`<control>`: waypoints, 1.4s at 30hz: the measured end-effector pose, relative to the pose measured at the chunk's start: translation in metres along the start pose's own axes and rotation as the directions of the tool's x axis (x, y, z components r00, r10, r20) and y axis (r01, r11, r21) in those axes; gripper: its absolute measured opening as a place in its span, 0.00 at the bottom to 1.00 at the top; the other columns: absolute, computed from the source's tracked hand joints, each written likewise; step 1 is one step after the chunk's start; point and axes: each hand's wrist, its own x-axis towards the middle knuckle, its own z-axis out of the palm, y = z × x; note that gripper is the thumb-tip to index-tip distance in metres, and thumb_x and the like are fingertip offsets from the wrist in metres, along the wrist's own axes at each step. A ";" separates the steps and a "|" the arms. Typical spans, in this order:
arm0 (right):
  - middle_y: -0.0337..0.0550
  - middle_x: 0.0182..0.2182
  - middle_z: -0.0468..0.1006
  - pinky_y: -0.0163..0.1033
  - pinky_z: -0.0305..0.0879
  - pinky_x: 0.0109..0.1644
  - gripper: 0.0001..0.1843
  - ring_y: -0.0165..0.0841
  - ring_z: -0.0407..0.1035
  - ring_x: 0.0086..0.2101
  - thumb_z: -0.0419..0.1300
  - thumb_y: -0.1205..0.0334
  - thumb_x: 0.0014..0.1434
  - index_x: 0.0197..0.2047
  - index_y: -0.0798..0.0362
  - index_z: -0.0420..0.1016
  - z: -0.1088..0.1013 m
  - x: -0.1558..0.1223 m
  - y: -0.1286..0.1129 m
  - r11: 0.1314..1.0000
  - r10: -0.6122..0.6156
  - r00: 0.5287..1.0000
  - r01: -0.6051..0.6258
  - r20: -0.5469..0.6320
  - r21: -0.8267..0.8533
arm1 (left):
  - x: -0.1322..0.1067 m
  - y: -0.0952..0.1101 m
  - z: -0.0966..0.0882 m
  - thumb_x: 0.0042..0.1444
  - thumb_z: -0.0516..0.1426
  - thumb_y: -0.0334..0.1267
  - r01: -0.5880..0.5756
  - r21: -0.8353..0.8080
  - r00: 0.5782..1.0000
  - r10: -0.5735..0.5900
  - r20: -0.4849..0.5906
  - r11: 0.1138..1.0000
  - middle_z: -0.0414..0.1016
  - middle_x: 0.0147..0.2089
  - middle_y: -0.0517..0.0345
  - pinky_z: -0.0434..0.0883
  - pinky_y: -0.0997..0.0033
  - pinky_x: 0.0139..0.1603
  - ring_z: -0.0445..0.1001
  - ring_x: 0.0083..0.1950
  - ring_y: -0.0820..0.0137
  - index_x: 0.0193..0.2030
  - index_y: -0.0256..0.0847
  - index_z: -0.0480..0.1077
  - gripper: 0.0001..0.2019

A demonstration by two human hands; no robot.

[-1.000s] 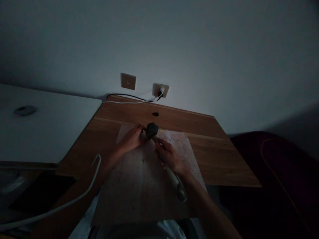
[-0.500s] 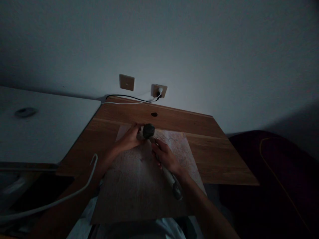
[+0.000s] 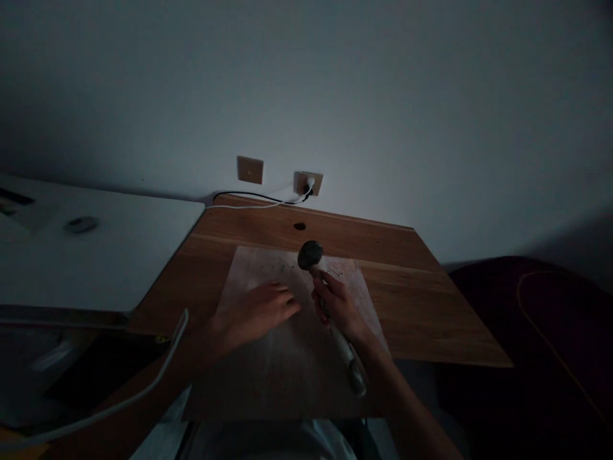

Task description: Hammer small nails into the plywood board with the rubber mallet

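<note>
My right hand (image 3: 338, 305) is wrapped around the handle of a hammer (image 3: 310, 254). Its dark, rounded head points away from me and the pale lower handle slants back toward my body. To the left, my left hand (image 3: 268, 308) hovers over a wooden board (image 3: 268, 377), palm down with loosely bent fingers. No object shows in it, though the light is dim. A row of small nails (image 3: 282, 267) lies or stands near the board's far edge. More of these small metal pieces (image 3: 335, 273) show right of the hammer head.
Beneath the board is a brown wooden tabletop (image 3: 431, 319) with a round hole (image 3: 299, 226). Cables (image 3: 253, 206) run along the wall to a socket (image 3: 309, 183). At left stands a white surface (image 3: 124, 255); a white curved cable (image 3: 158, 383) crosses my left forearm.
My left hand has drawn back toward me from beside the hammer head. The hammer has shifted right with my right hand, and the view has moved slightly.
</note>
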 end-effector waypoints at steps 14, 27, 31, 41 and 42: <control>0.29 0.24 0.68 0.31 0.53 0.13 0.25 0.24 0.59 0.14 0.62 0.34 0.63 0.41 0.48 0.68 -0.021 -0.019 -0.001 1.000 -0.009 1.000 0.009 -0.005 0.013 | 0.002 -0.080 0.021 0.63 0.63 0.31 0.382 -0.591 0.756 -0.608 -0.242 0.710 0.84 0.39 0.59 0.78 0.65 0.47 0.82 0.40 0.67 0.44 0.45 0.80 0.06; 0.30 0.24 0.68 0.32 0.55 0.13 0.27 0.26 0.58 0.15 0.64 0.35 0.63 0.51 0.50 0.74 -0.010 -0.014 0.003 0.999 0.029 0.999 -0.030 0.029 0.034 | -0.003 -0.094 0.044 0.62 0.62 0.32 0.439 -0.550 0.758 -0.621 -0.198 0.710 0.87 0.43 0.55 0.79 0.60 0.50 0.85 0.45 0.63 0.45 0.46 0.81 0.08; 0.29 0.24 0.68 0.32 0.55 0.12 0.27 0.26 0.58 0.14 0.63 0.35 0.64 0.50 0.51 0.73 -0.006 -0.014 0.004 0.998 0.048 0.998 -0.049 0.037 0.028 | 0.000 -0.094 0.040 0.63 0.62 0.32 0.436 -0.527 0.775 -0.602 -0.193 0.729 0.87 0.43 0.56 0.79 0.61 0.49 0.85 0.44 0.63 0.45 0.46 0.81 0.08; 0.30 0.24 0.67 0.32 0.54 0.12 0.25 0.25 0.58 0.15 0.61 0.35 0.66 0.46 0.50 0.72 0.001 -0.015 0.013 0.999 0.043 0.998 -0.043 0.048 0.013 | 0.000 -0.096 0.042 0.62 0.63 0.33 0.412 -0.575 0.769 -0.608 -0.196 0.707 0.85 0.40 0.58 0.76 0.66 0.45 0.83 0.40 0.65 0.41 0.45 0.79 0.03; 0.30 0.23 0.67 0.32 0.53 0.12 0.25 0.25 0.58 0.15 0.62 0.35 0.66 0.46 0.50 0.72 0.001 -0.016 0.015 0.999 0.038 0.998 -0.039 0.049 0.013 | -0.001 -0.096 0.042 0.63 0.63 0.34 0.412 -0.573 0.773 -0.605 -0.192 0.708 0.84 0.40 0.57 0.76 0.66 0.45 0.83 0.41 0.65 0.41 0.45 0.79 0.03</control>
